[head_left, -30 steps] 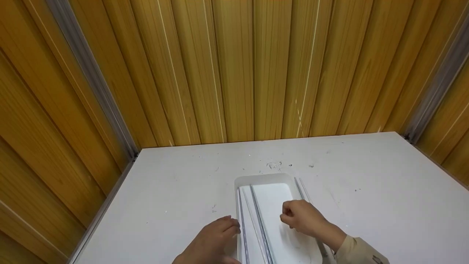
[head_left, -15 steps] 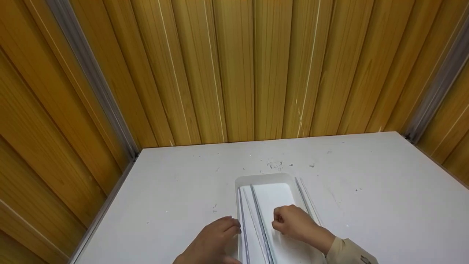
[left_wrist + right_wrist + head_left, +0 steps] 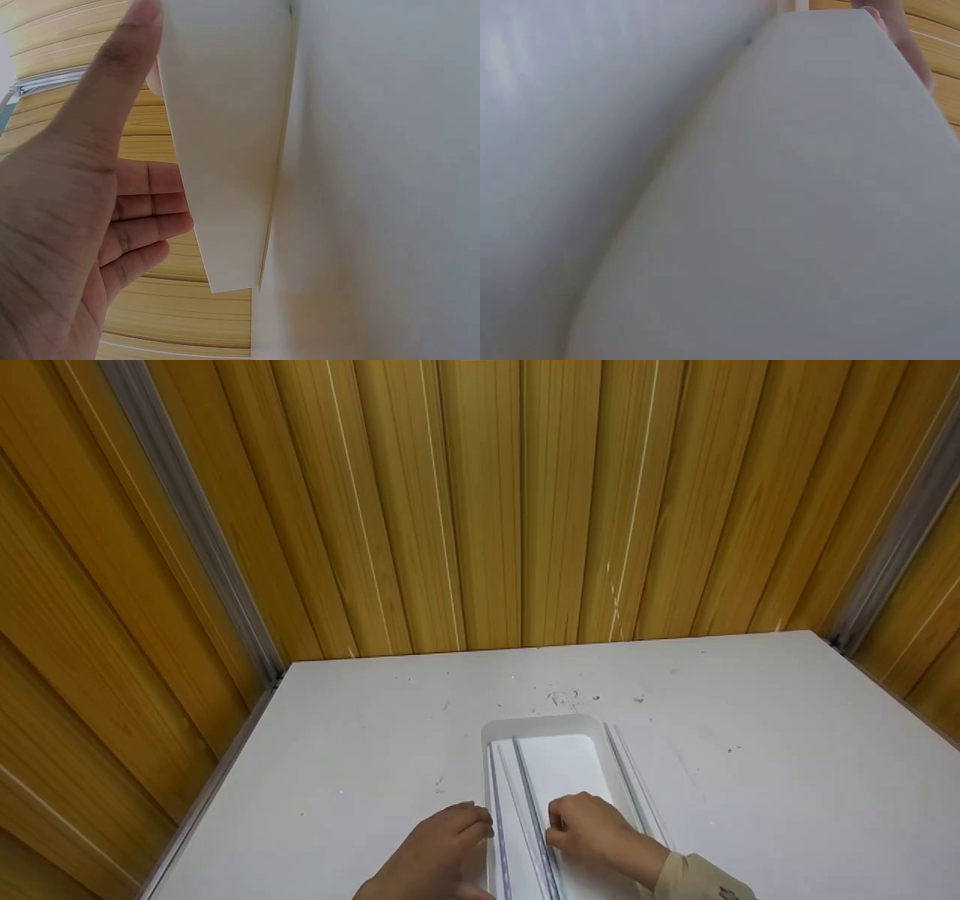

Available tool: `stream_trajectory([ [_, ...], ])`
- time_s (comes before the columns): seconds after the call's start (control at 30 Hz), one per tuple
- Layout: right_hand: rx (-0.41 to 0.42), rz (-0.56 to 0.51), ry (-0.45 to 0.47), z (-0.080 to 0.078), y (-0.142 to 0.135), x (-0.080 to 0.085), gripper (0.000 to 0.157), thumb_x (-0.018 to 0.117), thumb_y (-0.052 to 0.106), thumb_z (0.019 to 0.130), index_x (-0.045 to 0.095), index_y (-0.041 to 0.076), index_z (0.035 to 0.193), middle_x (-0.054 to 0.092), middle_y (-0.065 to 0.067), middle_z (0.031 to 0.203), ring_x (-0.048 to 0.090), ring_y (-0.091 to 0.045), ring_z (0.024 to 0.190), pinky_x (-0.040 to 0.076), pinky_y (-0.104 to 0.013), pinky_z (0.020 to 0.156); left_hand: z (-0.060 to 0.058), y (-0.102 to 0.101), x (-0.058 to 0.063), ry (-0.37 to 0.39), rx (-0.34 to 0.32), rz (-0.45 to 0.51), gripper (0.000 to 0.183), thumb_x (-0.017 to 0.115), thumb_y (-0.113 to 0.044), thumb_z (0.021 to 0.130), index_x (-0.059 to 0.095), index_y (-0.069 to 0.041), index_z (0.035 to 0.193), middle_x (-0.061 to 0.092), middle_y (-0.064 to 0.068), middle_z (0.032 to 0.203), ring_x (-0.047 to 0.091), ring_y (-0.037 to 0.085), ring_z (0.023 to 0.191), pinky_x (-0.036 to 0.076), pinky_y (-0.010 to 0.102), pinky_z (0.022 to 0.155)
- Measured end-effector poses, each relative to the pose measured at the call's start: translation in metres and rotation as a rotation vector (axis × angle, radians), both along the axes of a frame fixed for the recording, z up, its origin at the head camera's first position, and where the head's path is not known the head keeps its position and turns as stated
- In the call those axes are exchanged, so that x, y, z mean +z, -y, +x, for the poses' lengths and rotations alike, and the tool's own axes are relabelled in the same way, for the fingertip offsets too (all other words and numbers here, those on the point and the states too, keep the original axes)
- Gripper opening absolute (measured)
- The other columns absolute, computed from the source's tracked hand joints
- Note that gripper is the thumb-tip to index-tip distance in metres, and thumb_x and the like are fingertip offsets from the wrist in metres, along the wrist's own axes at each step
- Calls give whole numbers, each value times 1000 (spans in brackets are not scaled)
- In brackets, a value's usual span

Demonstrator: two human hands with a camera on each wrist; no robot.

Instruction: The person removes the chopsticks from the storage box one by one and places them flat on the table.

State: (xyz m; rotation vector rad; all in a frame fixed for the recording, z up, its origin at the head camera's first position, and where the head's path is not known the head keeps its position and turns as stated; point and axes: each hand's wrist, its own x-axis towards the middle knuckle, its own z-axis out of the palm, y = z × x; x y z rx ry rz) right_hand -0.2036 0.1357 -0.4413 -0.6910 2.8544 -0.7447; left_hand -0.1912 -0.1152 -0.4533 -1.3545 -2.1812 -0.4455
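A long white tray (image 3: 538, 727) lies on the white table, several thin straw-like sticks lengthwise in its left half. One stick (image 3: 498, 810) has a purple tint; a dark grey-green stick (image 3: 529, 795) slants beside it. My left hand (image 3: 442, 847) rests its fingertips on the tray's left rim; in the left wrist view its thumb (image 3: 97, 90) and bent fingers (image 3: 146, 232) lie along that rim. My right hand (image 3: 589, 829) is over the tray with curled fingers, fingertips right at the grey-green stick. I cannot tell whether it pinches anything. The right wrist view has mainly the tray's outer wall (image 3: 780, 187).
Outside the tray's right wall lie two more thin sticks, a greyish stick (image 3: 624, 761) and a whitish stick (image 3: 639, 772). The table (image 3: 750, 720) has small scuffs. Wood-patterned panels (image 3: 480, 510) and metal posts (image 3: 202, 525) enclose its far sides.
My right hand has moved left and nearer to me, from the tray's right side to the grey-green stick. My left hand, the tray and its sticks stay put.
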Motion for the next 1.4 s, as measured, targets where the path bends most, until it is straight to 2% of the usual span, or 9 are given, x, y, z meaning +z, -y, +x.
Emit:
stream_trajectory([
  [0.2, -45, 3, 3, 3, 3, -5, 13, 62, 13, 76, 58, 10, 64, 55, 5, 60, 43, -8, 55, 37, -21, 47, 0, 0, 0, 39, 10, -5, 69, 77, -64, 63, 63, -8, 101, 62, -3, 108, 58, 7, 99, 53, 18, 91],
  [0.57, -85, 22, 39, 2, 8, -7, 13, 62, 16, 78, 60, 10, 66, 56, 4, 63, 46, -11, 59, 40, -24, 50, 0, 0, 1, 65, 31, -31, 70, 77, -65, 64, 64, -8, 102, 63, -3, 110, 59, 8, 103, 53, 20, 94],
  [0.73, -79, 24, 57, 2, 9, -7, 13, 62, 17, 78, 62, 9, 68, 57, 4, 65, 48, -10, 60, 45, -24, 51, -1, 0, 1, 34, 24, -35, 70, 76, -65, 63, 64, -8, 101, 63, -2, 109, 60, 9, 102, 53, 21, 95],
  [0.97, -106, 42, 40, 2, 12, -7, 17, 64, 19, 78, 60, 9, 65, 56, 3, 62, 47, -11, 59, 43, -25, 48, 0, 0, 1, -26, 11, -17, 70, 76, -67, 63, 63, -8, 98, 63, -2, 105, 60, 8, 98, 53, 22, 94],
  [1.17, -135, 86, 24, 0, 15, -8, 20, 67, 21, 79, 60, 8, 65, 57, 1, 63, 49, -15, 61, 45, -32, 52, 0, -1, 1, 1, 26, -11, 70, 75, -68, 63, 65, -9, 98, 64, -3, 105, 60, 7, 98, 54, 20, 92],
  [1.4, -130, 95, 21, 0, 15, -8, 20, 67, 21, 79, 62, 6, 67, 59, -1, 64, 50, -16, 62, 48, -33, 54, 3, -2, 2, 75, 53, -24, 72, 71, -71, 64, 66, -9, 102, 65, -4, 108, 60, 6, 101, 54, 22, 95],
])
